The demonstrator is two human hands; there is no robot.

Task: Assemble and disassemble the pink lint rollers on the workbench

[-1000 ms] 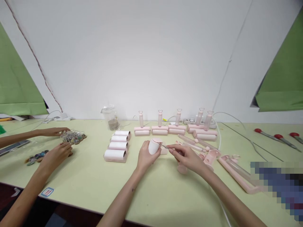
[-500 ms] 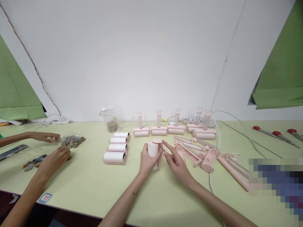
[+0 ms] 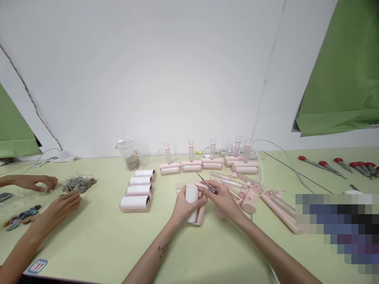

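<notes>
My left hand (image 3: 182, 206) is wrapped round a lint roller, a white paper roll (image 3: 192, 194) in a pale pink holder (image 3: 199, 217). The roller stands tilted in front of me, just over the table. My right hand (image 3: 224, 200) pinches a screwdriver-like tool (image 3: 205, 180) with a thin metal shaft that points up and to the left. Its fingertips are at the upper end of the roller, by a pink end piece (image 3: 202, 184). The fingers partly hide the tool's handle and this end piece. Under the hands a pale pink piece (image 3: 179, 186) shows on the table.
Several white-rolled lint rollers (image 3: 134, 203) lie in a column at left. Pink rollers with upright clear handles (image 3: 191, 152) line the back. Loose pink parts (image 3: 253, 197) lie at right, red-ended tools (image 3: 330, 167) beyond. Another person's hands (image 3: 63, 203) work by small trinkets (image 3: 78, 182).
My right hand has turned, and the tool's shaft now shows, pointing up-left. The roller has turned in my left hand, showing more of its white side. The view has shifted right.
</notes>
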